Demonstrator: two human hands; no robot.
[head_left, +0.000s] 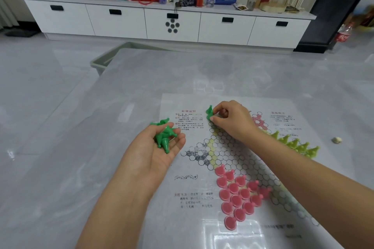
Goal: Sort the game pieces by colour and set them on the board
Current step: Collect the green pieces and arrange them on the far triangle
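A paper game board (232, 147) printed with circles lies on the grey table. My left hand (153, 151) is cupped palm up left of the board and holds several dark green cone pieces (165, 135). My right hand (232, 119) pinches one green piece (209, 112) at the board's upper left point, touching the paper. Several pink pieces (236, 194) fill the near point of the board. A row of yellow-green pieces (293, 143) stands along the right point, partly hidden by my right forearm.
A small white lump (337, 140) lies on the table right of the board. A grey plastic bin (109, 58) sits past the table's far left corner. A white cabinet (170, 24) with bottles, a can and a blue bag lines the back wall.
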